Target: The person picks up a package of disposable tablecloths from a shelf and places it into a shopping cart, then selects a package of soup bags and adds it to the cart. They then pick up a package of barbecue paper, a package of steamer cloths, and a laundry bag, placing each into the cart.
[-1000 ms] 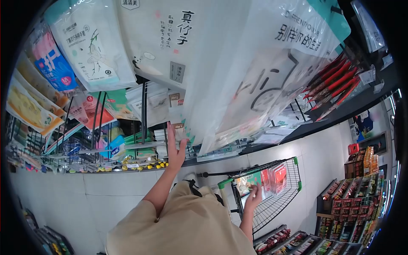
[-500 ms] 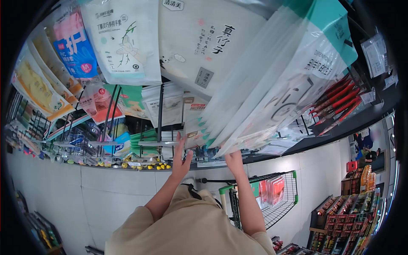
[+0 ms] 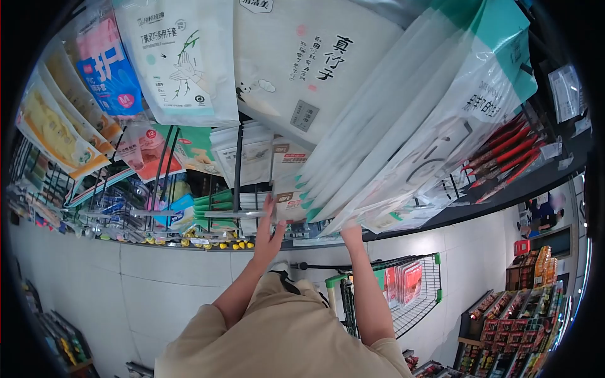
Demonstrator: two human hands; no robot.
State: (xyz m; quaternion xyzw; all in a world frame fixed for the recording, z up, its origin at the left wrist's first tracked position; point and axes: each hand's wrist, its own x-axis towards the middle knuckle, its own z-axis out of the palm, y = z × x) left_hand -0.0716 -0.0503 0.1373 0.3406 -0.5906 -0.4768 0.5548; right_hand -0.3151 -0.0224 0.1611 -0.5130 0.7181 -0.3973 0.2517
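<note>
Right hand (image 3: 352,235) has left its spot over the cart, where it was a second ago, and is now up at the lower edge of the hanging packs; left hand (image 3: 268,236) has stayed near the same stretch of the display, its arm only slightly shifted.

Right hand: fingers pass out of sight behind the bottom edge of the frontmost large white translucent plastic pack with a green top and black line drawing (image 3: 435,148). Whether they grasp it cannot be told.

Left hand: fingers spread and pointing up, nothing held, just beside small pale packs with brown labels (image 3: 290,199). Contact with these not determinable.

Position of the large pack: hanging at the front of a tilted, fanned row of similar white packs, their lower corners green. Behind and left of the row: broad white pack with black vertical lettering (image 3: 296,60). Further left: white glove pack with a green plant print (image 3: 183,69), then a pink-and-blue pouch (image 3: 112,66) and yellow-and-white pouches (image 3: 55,133). Right of the row: red packs (image 3: 506,151), hung in a cluster.

Below, on pale floor tiles (image 3: 183,268): black wire shopping cart with green corners (image 3: 439,295), red-and-white packs (image 3: 406,281) standing inside it, beyond the right forearm.
</note>
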